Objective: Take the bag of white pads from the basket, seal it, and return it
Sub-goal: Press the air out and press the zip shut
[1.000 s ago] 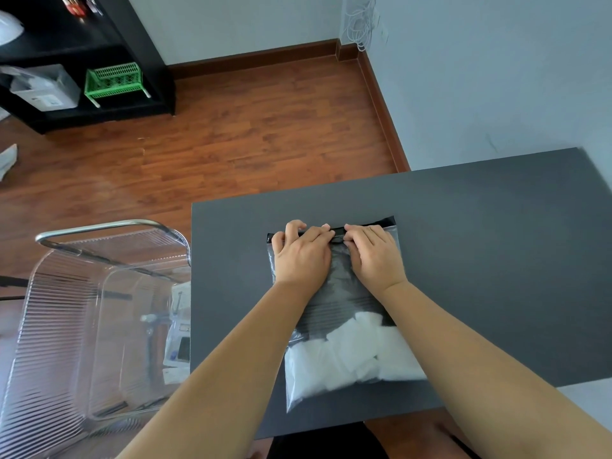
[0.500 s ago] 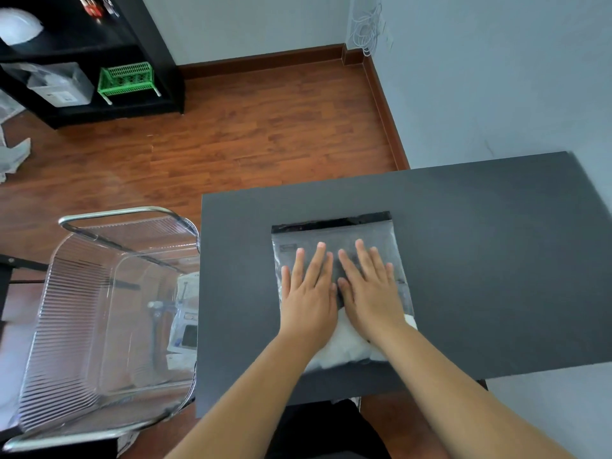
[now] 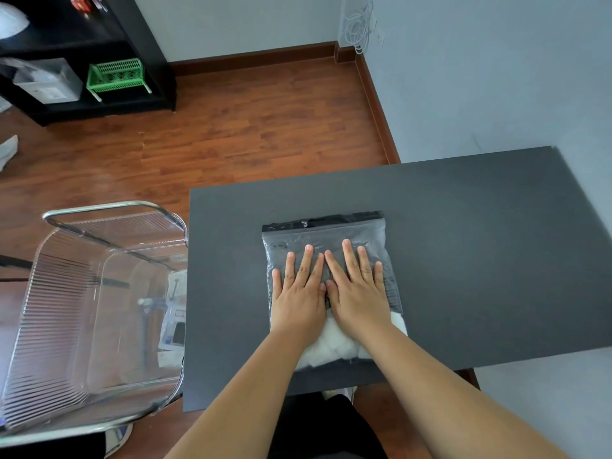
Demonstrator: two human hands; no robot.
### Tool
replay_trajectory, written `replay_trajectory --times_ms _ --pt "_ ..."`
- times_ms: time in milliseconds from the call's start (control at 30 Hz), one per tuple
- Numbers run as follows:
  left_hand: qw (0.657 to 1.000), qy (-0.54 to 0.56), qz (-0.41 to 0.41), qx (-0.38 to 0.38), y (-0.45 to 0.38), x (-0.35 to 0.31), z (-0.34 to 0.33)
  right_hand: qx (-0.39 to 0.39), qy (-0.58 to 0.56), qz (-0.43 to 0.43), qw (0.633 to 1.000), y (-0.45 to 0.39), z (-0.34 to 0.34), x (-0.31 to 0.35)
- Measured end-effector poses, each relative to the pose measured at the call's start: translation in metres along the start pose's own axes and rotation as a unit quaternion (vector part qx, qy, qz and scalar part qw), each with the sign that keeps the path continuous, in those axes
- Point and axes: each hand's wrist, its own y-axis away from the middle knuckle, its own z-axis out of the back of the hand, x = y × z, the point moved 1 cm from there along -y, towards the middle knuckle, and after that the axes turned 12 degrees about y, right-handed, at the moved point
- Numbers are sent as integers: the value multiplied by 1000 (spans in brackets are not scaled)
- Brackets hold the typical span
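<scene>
A clear zip bag (image 3: 331,233) with a black seal strip lies flat on the dark grey table (image 3: 463,260). White pads (image 3: 326,346) bunch at its near end. My left hand (image 3: 298,293) and my right hand (image 3: 357,289) rest side by side, palms down with fingers spread, on the middle of the bag, thumbs touching. Both sit below the seal strip, which shows in full. The clear plastic basket (image 3: 99,309) stands on the floor left of the table, with a few packaged items inside.
A black shelf unit (image 3: 139,61) with a green crate (image 3: 116,76) and a grey box stands at the far left. Wooden floor lies beyond the table. A pale wall with hanging white cables (image 3: 359,28) runs along the right.
My hands left the seal strip and slid down toward me to lie flat on the bag's middle. Since half a second ago they have barely shifted.
</scene>
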Motion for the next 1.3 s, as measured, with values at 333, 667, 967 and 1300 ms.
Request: replay_trajectory --times_ms 333,667,967,1300 --pt "1000 1 24 -4 -1 4 3 35 -30 -12 999 -7 -3 -9" --pt "999 -44 21 -14 3 38 19 21 10 -72 997 1 -6 -71" --pt "998 -22 23 -59 -2 18 39 -40 -39 -100 993 0 21 -76" --pt "999 -35 -9 -3 -40 3 12 -41 -32 -1 999 -34 0 -17"
